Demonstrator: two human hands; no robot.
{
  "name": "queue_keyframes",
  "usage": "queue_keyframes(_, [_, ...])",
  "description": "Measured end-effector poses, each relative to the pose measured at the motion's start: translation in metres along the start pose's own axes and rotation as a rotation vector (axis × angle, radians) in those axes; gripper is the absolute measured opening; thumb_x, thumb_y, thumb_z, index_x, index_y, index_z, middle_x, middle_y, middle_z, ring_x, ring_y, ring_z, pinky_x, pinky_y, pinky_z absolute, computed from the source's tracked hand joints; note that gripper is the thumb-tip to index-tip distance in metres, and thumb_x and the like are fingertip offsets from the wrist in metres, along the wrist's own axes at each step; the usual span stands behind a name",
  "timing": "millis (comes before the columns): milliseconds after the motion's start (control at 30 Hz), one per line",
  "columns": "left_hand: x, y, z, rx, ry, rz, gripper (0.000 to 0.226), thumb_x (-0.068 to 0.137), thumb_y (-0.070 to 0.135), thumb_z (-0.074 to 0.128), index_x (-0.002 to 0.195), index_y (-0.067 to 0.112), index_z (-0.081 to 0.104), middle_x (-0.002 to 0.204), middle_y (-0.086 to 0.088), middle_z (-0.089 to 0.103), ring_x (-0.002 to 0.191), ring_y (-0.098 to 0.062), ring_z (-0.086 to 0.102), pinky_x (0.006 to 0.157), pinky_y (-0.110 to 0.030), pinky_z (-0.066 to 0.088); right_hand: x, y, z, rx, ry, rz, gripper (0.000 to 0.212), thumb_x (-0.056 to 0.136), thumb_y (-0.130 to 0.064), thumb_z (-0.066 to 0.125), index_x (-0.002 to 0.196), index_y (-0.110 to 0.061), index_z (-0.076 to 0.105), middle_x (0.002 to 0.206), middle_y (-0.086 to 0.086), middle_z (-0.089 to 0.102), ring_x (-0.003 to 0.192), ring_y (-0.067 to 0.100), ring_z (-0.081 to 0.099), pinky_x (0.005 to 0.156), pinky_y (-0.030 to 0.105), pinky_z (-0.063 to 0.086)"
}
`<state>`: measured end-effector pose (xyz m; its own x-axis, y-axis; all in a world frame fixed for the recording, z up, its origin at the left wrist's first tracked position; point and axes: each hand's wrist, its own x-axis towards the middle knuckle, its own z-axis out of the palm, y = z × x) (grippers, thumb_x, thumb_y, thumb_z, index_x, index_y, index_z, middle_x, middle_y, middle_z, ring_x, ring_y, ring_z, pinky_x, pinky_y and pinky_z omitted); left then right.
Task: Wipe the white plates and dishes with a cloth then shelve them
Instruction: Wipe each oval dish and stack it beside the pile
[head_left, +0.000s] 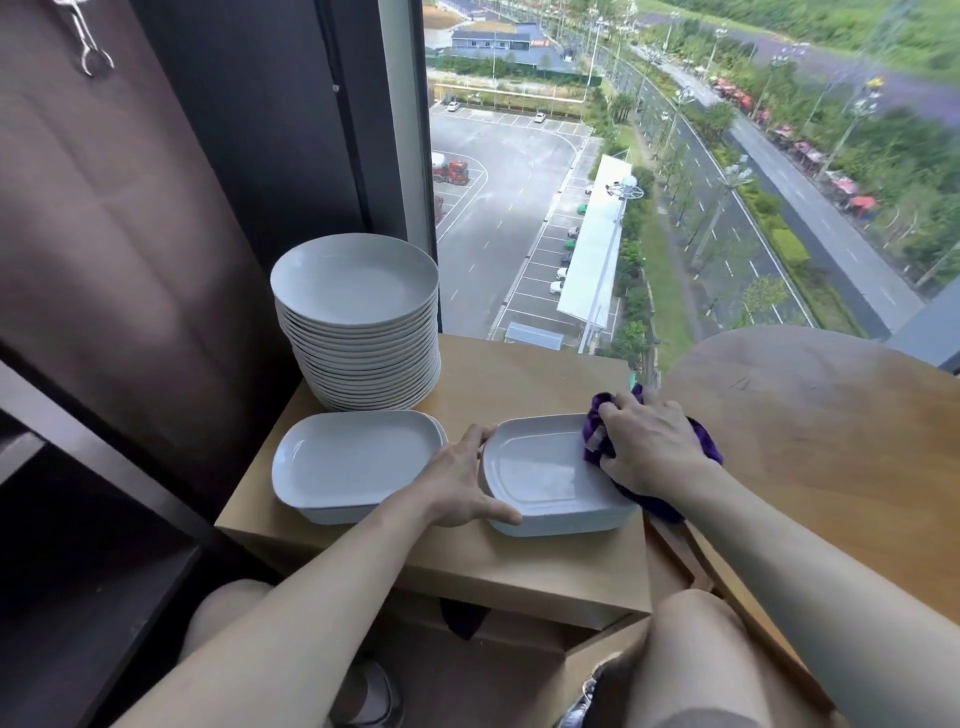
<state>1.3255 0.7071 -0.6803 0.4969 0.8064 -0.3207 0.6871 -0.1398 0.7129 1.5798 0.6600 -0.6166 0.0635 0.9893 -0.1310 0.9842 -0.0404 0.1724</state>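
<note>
Beside the stacked round plates (355, 280) and a second dish (358, 462) on the wooden table (519, 374), the left hand (462, 483), fingers spread straight, braces the rectangular dish (540, 478). The right hand (649, 447) clenches a purple cloth (595, 441) at its right rim. Best to sweep every corner while the dish is steadied.

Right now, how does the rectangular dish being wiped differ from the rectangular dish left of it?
The right dish is being handled: the left hand braces its left end and the right hand presses a purple cloth onto its right side; the left dish is untouched. The right dish sits by the table's right edge, the left dish by its left edge. Both are white, rounded rectangles, upright.
</note>
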Motion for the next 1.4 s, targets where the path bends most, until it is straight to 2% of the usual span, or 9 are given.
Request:
queue_keyframes(167, [0.0,0.0,0.0,0.017,0.004,-0.004,0.12,0.044,0.061,0.093,0.145,0.043,0.031,0.143,0.01,0.05,0.135,-0.016,0.047,0.114,-0.043,0.043,0.017,-0.035,0.003,0.115,0.073,0.061,0.038,0.095,-0.04,0.053,0.124,-0.016,0.057,0.13,0.007,0.057,0.118,0.034,0.047,0.091,0.044,0.042])
queue_keyframes(300, [0.001,-0.002,0.002,0.019,0.018,-0.005,0.121,0.044,0.06,0.095,0.146,0.04,0.032,0.143,0.011,0.052,0.135,-0.015,0.047,0.113,-0.04,0.044,0.016,-0.075,0.006,0.133,0.148,-0.043,0.043,0.098,-0.043,0.048,0.126,-0.011,0.055,0.13,0.01,0.056,0.117,0.034,0.047,0.09,0.044,0.042])
queue_keyframes(467, [0.002,0.0,0.002,0.014,0.032,-0.018,0.098,0.052,0.043,0.099,0.13,0.037,0.04,0.119,0.011,0.058,0.111,-0.016,0.058,0.087,-0.031,0.052,0.011,-0.102,0.002,0.198,0.117,-0.227,0.036,0.097,-0.043,0.051,0.119,-0.014,0.056,0.124,0.006,0.056,0.117,0.03,0.046,0.088,0.041,0.04])
queue_keyframes(667, [0.001,-0.001,0.002,-0.008,0.037,-0.005,0.112,0.043,0.053,0.098,0.137,0.042,0.039,0.13,0.012,0.059,0.126,-0.015,0.054,0.106,-0.039,0.05,-0.008,-0.074,-0.009,0.3,-0.093,-0.415,0.035,0.087,-0.04,0.067,0.12,-0.027,0.063,0.114,-0.012,0.053,0.115,0.021,0.039,0.089,0.042,0.04])
queue_keyframes(767, [0.0,0.001,0.002,-0.011,0.036,0.011,0.117,0.044,0.053,0.098,0.142,0.041,0.037,0.136,0.014,0.057,0.13,-0.012,0.052,0.11,-0.039,0.047,-0.013,-0.062,-0.013,0.24,-0.159,-0.42,0.031,0.089,-0.035,0.065,0.12,-0.028,0.061,0.109,-0.012,0.05,0.106,0.021,0.038,0.082,0.038,0.032])
queue_keyframes(967, [-0.002,0.002,0.001,0.002,0.032,0.014,0.122,0.045,0.058,0.096,0.149,0.039,0.033,0.147,0.011,0.051,0.137,-0.015,0.047,0.116,-0.042,0.041,-0.025,-0.015,-0.016,0.096,-0.232,-0.266,0.021,0.091,-0.037,0.057,0.11,-0.029,0.06,0.105,-0.008,0.048,0.098,0.018,0.033,0.081,0.036,0.033])
queue_keyframes(1100, [-0.001,0.0,0.002,0.008,0.035,0.017,0.121,0.045,0.059,0.095,0.147,0.041,0.033,0.146,0.013,0.051,0.137,-0.015,0.046,0.117,-0.042,0.041,-0.022,0.016,-0.016,0.13,-0.272,-0.073,0.022,0.09,-0.041,0.056,0.106,-0.026,0.061,0.108,-0.002,0.052,0.105,0.023,0.04,0.089,0.04,0.045])
queue_keyframes(1233, [0.0,-0.002,0.001,-0.002,0.041,0.013,0.123,0.044,0.06,0.095,0.148,0.042,0.032,0.147,0.013,0.051,0.138,-0.014,0.046,0.117,-0.043,0.04,-0.007,0.011,-0.01,0.238,-0.213,0.06,0.02,0.092,-0.042,0.055,0.1,-0.023,0.057,0.104,0.001,0.049,0.107,0.029,0.043,0.091,0.043,0.045])
queue_keyframes(1400, [-0.002,-0.003,0.001,0.008,0.033,0.012,0.123,0.046,0.059,0.095,0.149,0.043,0.029,0.147,0.011,0.049,0.139,-0.015,0.044,0.117,-0.043,0.04,0.009,-0.014,0.008,0.345,-0.058,0.189,0.04,0.093,-0.046,0.055,0.12,-0.016,0.055,0.128,0.01,0.053,0.121,0.036,0.044,0.098,0.045,0.044])
